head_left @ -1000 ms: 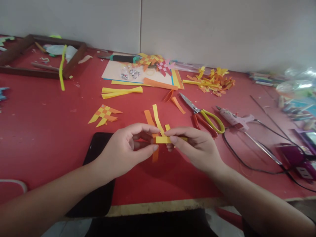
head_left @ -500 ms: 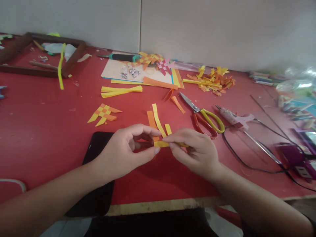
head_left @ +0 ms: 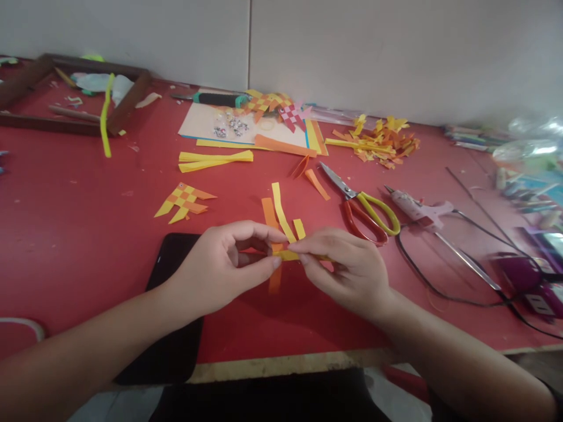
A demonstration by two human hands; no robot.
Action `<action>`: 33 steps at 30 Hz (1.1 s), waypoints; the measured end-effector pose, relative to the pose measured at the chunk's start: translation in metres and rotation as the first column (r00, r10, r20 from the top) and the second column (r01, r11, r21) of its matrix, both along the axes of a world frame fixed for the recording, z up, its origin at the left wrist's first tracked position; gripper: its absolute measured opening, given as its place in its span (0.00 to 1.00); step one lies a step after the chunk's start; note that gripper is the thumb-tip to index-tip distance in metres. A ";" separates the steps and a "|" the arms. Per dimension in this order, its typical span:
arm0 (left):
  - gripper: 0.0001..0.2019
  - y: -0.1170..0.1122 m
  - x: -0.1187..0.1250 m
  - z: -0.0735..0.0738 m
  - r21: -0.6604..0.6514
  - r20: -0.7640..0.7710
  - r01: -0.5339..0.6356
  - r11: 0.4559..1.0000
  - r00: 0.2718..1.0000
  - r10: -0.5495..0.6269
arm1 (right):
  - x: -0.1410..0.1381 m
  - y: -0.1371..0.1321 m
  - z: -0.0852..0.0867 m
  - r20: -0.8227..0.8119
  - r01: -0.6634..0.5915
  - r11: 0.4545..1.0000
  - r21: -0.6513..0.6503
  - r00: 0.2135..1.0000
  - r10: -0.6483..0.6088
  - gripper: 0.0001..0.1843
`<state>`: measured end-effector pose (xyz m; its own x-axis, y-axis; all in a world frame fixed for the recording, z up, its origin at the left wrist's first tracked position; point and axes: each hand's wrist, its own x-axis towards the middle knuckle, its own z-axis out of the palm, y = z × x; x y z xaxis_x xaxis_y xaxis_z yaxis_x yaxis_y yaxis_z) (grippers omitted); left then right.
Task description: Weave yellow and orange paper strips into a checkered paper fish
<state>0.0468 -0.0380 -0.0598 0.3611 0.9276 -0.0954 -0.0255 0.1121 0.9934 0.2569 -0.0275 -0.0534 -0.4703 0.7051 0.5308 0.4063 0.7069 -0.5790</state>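
Between my two hands are yellow paper strips point(head_left: 282, 212) and orange paper strips point(head_left: 270, 212), crossing one another. My left hand point(head_left: 233, 258) pinches their left side with thumb and fingertips. From the right, my right hand point(head_left: 345, 258) grips a yellow strip that runs level between the hands. One orange end hangs below my left thumb, and several ends stick up above the fingers. Just how the strips interlace is hidden by my fingers. A finished woven paper fish point(head_left: 183, 202), yellow and orange, lies on the red table left of the strips.
Scissors point(head_left: 358, 202) and a pink glue gun point(head_left: 417, 211) with its cord lie to the right. A black phone point(head_left: 176, 316) sits under my left forearm. Farther back are yellow strips point(head_left: 215, 159), a scrap pile point(head_left: 382, 140), paper sheets point(head_left: 193, 126) and a wooden frame point(head_left: 53, 124).
The orange strip end now shows hanging below my left thumb, and the level yellow strip has tilted slightly. Both hands stay in nearly the same place.
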 end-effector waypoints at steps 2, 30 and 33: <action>0.09 0.001 0.001 0.000 0.005 -0.004 -0.008 1.000 1.000 0.008 | 0.001 0.000 0.001 -0.019 -0.023 0.999 -0.037 1.000 0.023 0.10; 0.10 -0.004 0.002 0.000 0.149 -0.041 -0.028 0.988 0.999 0.034 | -0.008 -0.005 0.005 -0.095 0.038 0.811 -0.583 0.989 -0.114 0.05; 0.17 -0.006 0.002 0.000 0.145 -0.071 -0.055 0.988 0.995 0.066 | -0.008 -0.004 0.005 -0.102 0.032 0.805 -0.593 0.988 -0.115 0.05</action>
<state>0.0490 -0.0439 -0.0596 0.3009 0.9536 0.0144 0.0474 -0.0300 0.9984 0.2490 -0.0318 -0.0485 -0.3622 0.9305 0.0541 0.3375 0.1851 -0.9230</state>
